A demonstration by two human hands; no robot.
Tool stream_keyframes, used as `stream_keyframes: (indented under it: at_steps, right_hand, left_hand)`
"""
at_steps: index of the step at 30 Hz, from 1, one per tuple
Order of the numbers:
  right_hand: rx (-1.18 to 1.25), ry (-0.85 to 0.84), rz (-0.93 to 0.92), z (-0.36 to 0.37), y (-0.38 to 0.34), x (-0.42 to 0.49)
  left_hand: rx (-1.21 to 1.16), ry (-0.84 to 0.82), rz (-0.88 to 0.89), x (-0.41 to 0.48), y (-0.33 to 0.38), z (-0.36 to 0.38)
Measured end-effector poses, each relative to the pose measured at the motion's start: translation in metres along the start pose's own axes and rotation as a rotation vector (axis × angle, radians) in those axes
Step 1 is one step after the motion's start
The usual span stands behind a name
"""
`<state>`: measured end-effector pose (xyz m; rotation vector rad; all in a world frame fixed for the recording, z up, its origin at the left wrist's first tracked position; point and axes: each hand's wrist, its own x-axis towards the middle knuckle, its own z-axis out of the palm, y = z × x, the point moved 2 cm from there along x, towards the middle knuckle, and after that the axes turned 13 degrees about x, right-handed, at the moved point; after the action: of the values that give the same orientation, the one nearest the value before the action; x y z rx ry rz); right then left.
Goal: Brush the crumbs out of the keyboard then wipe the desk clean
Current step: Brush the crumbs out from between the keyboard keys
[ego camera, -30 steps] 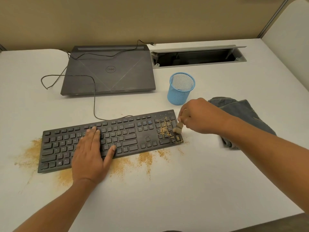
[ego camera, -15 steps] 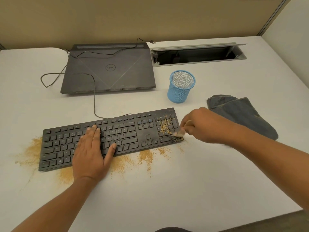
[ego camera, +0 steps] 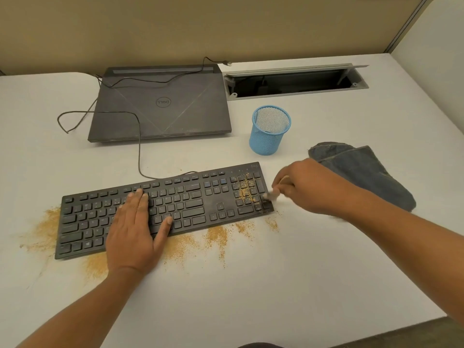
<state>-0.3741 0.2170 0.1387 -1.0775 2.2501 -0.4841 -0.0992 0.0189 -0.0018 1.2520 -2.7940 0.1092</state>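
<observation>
Keyboard (ego camera: pixel 200 199) at desk (ego camera: pixel 251 285) centre, pressed under flat, straight-fingered left hand (ego camera: pixel 133 232), with crumbs (ego camera: pixel 244 189) on keys at its 3 o'clock end and along its 6 o'clock edge, blurred brush (ego camera: pixel 272 195) at that end pinched in curled right hand (ego camera: pixel 308 189), cloth (ego camera: pixel 364 177) farther toward 3 o'clock.

Black keyboard (ego camera: pixel 195 204) flat on desk (ego camera: pixel 276 285); tan crumbs (ego camera: pixel 244 188) over numpad.

The right hand (ego camera: pixel 311 189) now holds the brush (ego camera: pixel 272 195) at a low slant instead of upright. Its blurred tip sits at the right edge of the keyboard (ego camera: pixel 175 204), and the hand covers less of the grey cloth (ego camera: pixel 364 177).
</observation>
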Motion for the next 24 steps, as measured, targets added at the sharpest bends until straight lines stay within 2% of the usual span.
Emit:
stream_keyframes:
  at_steps: [2,3,8,9,13,18,24]
  right_hand:
    - [-0.033,-0.127,0.014,0.001,-0.006,0.001]
    - [-0.038,-0.137,0.006,0.0,-0.009,0.004]
    - [0.166,0.23,-0.006,-0.007,-0.012,0.042]
    - [0.169,0.224,-0.006,-0.003,-0.012,0.046]
    - [-0.012,0.024,0.012,0.003,-0.018,0.042]
    - [-0.014,0.041,-0.115,-0.002,-0.028,0.042]
    - [-0.064,-0.123,-0.103,0.002,-0.033,0.041]
  left_hand:
    - [0.003,0.0,-0.001,0.0,0.0,0.0]
    - [0.007,-0.001,0.001,0.0,0.0,0.0]
    - [0.02,-0.005,0.006,0.001,-0.001,0.0]
    - [0.02,-0.007,0.003,0.001,-0.001,0.001]
    - [0.019,-0.008,0.003,0.001,0.0,0.0]
    - [0.02,-0.002,0.006,0.001,0.0,0.0]
    - [0.019,-0.004,0.004,0.001,0.0,-0.001]
